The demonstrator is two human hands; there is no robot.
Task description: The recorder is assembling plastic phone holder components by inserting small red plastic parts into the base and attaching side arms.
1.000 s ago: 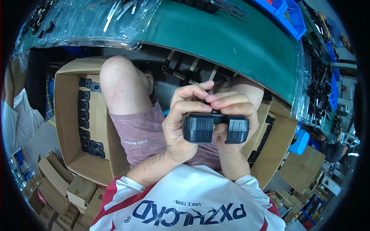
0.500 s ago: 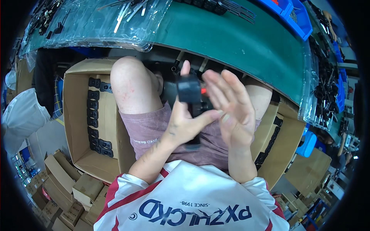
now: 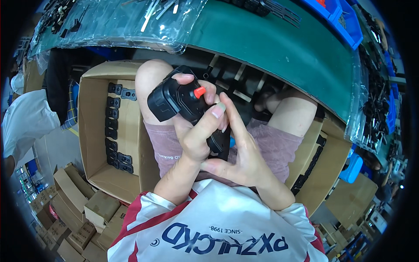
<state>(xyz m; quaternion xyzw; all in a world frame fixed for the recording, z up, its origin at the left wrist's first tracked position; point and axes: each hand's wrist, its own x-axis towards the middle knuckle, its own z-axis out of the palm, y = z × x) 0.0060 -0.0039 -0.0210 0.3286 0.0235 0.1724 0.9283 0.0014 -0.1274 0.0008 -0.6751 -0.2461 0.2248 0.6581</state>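
1. Black handheld device (image 3: 180, 104) is held above the person's lap, its wide head at the left knee and its handle running to the right and near.
2. Left hand (image 3: 196, 139) is closed around it: fingertips curl over the far side, close to a red knob (image 3: 199, 92), and the thumb points across toward the right hand.
3. Right hand (image 3: 245, 156) is spread, thumb well apart from the fingers, just beside the handle's right side; whether it touches the handle cannot be told.
4. Left of the lap, a cardboard box (image 3: 111, 181) holds black parts (image 3: 112, 113).
5. Far beyond the knees lies a green table (image 3: 270, 43).
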